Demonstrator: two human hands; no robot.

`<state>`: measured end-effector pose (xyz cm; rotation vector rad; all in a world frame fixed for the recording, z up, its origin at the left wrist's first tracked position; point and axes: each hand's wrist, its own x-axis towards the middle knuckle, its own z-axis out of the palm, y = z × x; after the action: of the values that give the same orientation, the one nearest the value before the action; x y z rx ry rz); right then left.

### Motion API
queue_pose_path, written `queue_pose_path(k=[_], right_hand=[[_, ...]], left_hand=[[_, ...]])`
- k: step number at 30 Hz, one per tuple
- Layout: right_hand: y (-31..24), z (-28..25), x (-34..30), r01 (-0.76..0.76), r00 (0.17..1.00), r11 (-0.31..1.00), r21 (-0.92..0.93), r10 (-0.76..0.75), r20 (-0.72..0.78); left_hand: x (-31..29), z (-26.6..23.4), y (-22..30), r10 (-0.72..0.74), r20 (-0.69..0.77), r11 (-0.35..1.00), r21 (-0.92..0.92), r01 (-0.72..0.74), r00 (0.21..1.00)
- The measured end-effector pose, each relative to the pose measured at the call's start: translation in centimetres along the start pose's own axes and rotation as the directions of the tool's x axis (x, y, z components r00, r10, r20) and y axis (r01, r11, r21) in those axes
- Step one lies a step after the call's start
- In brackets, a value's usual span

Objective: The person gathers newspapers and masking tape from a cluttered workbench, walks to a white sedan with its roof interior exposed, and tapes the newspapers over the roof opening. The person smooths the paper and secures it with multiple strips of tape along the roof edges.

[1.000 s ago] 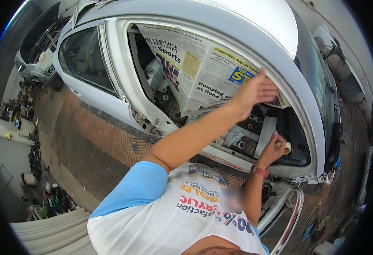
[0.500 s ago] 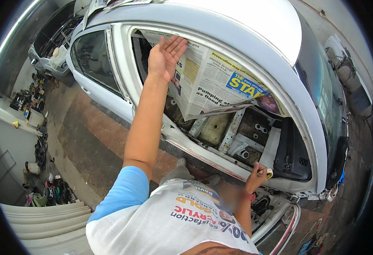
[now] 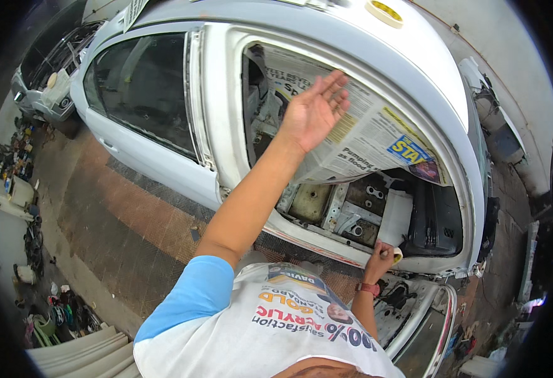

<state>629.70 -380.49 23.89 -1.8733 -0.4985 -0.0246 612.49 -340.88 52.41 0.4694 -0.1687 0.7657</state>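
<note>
A printed newspaper sheet (image 3: 358, 135) hangs across the upper part of the silver car's rear door opening. Its top edge runs along the door frame (image 3: 408, 104), and its lower edge sags loose over the bare interior. My left hand (image 3: 317, 113) is raised against the paper near that top edge, palm showing and fingers stretched out, holding nothing. Lower down, by the opening's sill, my right hand (image 3: 379, 258) grips a roll of masking tape (image 3: 397, 255). Part of the roll is hidden by the fingers.
Another tape roll (image 3: 384, 12) lies on the car roof. Below my right hand is a detached door panel (image 3: 415, 315). A dark-glassed front door (image 3: 144, 94) stands to the left. Loose parts (image 3: 12, 151) line the far-left wall, and another car (image 3: 53, 82) stands beyond.
The view has shifted, bringing the roof's tape roll in. My left hand has slid rightward along the paper, and more of the sheet shows left of it. My right hand still holds the tape.
</note>
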Motion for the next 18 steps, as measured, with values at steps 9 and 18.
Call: queue_pose_path(k=[9,18], right_hand=[[-14.7,14.7,-10.4,0.036,0.986,0.992,0.120,-0.055,0.160],[-30.2,26.5,-8.6,0.075,0.943,0.895,0.439,-0.207,0.262]], left_hand=[[-3.7,-0.7,12.7,0.571,0.558,-0.576,0.795,-0.190,0.603],[0.2,0.4,22.6,0.061,0.707,-0.965,0.222,-0.138,0.705]])
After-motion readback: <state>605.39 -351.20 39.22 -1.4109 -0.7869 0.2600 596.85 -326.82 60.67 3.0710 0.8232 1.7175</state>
